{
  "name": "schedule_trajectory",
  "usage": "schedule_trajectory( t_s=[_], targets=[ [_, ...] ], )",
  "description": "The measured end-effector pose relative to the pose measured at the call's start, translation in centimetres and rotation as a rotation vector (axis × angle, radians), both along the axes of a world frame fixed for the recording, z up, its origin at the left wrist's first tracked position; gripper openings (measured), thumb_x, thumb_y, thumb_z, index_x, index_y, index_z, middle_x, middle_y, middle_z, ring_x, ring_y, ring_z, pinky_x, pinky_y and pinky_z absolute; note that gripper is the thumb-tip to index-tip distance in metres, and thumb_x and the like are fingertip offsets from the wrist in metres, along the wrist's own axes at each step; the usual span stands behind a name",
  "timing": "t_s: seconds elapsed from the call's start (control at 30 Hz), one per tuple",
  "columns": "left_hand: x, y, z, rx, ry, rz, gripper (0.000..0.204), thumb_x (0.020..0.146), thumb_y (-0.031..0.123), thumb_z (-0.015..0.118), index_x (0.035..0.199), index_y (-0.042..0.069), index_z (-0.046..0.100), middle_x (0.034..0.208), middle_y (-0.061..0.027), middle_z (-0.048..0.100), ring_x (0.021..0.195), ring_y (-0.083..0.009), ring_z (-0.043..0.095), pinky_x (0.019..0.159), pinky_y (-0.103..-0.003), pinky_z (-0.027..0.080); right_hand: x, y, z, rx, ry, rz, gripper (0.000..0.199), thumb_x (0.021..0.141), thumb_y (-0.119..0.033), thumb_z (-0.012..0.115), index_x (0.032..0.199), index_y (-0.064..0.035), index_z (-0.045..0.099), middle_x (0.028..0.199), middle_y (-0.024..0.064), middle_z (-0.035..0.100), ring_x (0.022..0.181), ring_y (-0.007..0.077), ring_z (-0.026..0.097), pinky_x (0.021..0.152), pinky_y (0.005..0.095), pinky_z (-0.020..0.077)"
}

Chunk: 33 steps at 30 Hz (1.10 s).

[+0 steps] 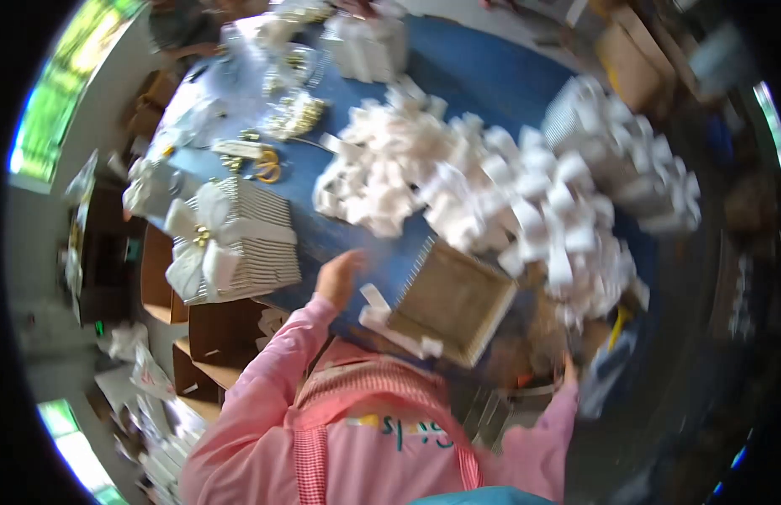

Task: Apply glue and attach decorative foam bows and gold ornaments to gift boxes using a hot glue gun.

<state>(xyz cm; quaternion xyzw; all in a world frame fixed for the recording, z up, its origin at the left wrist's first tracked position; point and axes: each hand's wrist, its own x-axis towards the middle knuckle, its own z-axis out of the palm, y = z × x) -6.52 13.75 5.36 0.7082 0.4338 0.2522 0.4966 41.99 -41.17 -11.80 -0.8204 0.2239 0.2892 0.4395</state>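
My left hand point(344, 273) hovers over the blue table, close to a shallow open tray or box lid point(453, 299) with a brown inside and striped rim. Motion smears its fingers. A white ribbon strip point(390, 330) lies along the near side of the tray. At the table's near right edge is my right hand point(569, 372), also blurred, beside a small orange item point(523, 380) I cannot make out. Whether it grips anything does not show. A big heap of white ribbon bows point(390, 160) spreads beyond the tray.
At left stands a striped box with a white bow point(226, 240); other wrapped boxes point(365, 46) stand farther off. Yellow-handled scissors point(267, 166) and gold trimmings point(296, 115) lie at the far left. Cardboard cartons point(214, 337) sit below the left edge. Another person point(184, 29) is across the table.
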Motion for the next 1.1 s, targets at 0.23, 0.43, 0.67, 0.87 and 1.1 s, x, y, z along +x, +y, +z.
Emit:
schedule_trajectory(
  t_s=[0.23, 0.43, 0.67, 0.87, 1.1],
  targets=[
    [0.2, 12.2, 1.7, 0.091, 0.043, 0.029, 0.031, 0.08, -0.001, 0.042, 0.108, 0.003, 0.056, 0.096, -0.0141, 0.064, 0.082, -0.025, 0.064, 0.073, -0.032, 0.049, -5.7, 13.8, 6.6, -0.317, -0.401, 0.502, 0.024, 0.082, -0.016, 0.061, 0.101, -0.0018, 0.057, 0.082, 0.0047, 0.062, 0.073, 0.0154, 0.057, 0.061, 0.0285, 0.0482],
    [3.7, 24.7, 1.8, 0.109, -0.266, 0.151, 0.031, 0.08, -0.008, 0.041, 0.104, 0.003, 0.057, 0.092, -0.0141, 0.064, 0.082, -0.0236, 0.064, 0.072, -0.031, 0.049, -5.4, 37.3, 19.1, 0.193, -0.523, 0.626, 0.021, 0.086, -0.014, 0.056, 0.103, -0.0013, 0.056, 0.092, 0.0035, 0.06, 0.074, 0.0093, 0.056, 0.061, 0.0209, 0.0467],
    [5.5, 37.7, 1.1, 0.1, -0.369, 0.265, 0.033, 0.081, -0.011, 0.041, 0.107, 0.002, 0.057, 0.089, -0.0091, 0.066, 0.079, -0.0129, 0.061, 0.072, -0.024, 0.048, -15.2, 69.7, 27.3, 0.414, -0.538, 1.103, 0.017, 0.085, -0.009, 0.057, 0.099, 0.0006, 0.058, 0.087, 0.0031, 0.061, 0.073, 0.0091, 0.057, 0.066, 0.0217, 0.0472],
    [4.9, 42.8, -0.6, -0.006, -0.559, 0.354, 0.034, 0.082, -0.009, 0.038, 0.109, 0.002, 0.056, 0.092, -0.0098, 0.064, 0.085, -0.0144, 0.061, 0.076, -0.025, 0.049, -21.5, 87.9, 26.2, 0.539, -0.607, 1.343, 0.02, 0.082, -0.007, 0.058, 0.102, -0.0038, 0.059, 0.084, 0.0041, 0.063, 0.07, 0.0086, 0.06, 0.061, 0.0226, 0.0492],
    [7.2, 36.5, -2.4, -0.179, -0.63, 0.443, 0.035, 0.082, -0.01, 0.036, 0.107, 0.003, 0.057, 0.094, -0.0113, 0.064, 0.083, -0.0157, 0.061, 0.073, -0.026, 0.048, -30.2, 89.5, 26.2, 0.575, -0.617, 1.67, 0.015, 0.077, -0.003, 0.059, 0.092, -0.0048, 0.059, 0.082, 0.0083, 0.057, 0.067, 0.0188, 0.057, 0.059, 0.0276, 0.0465]
  ],
)
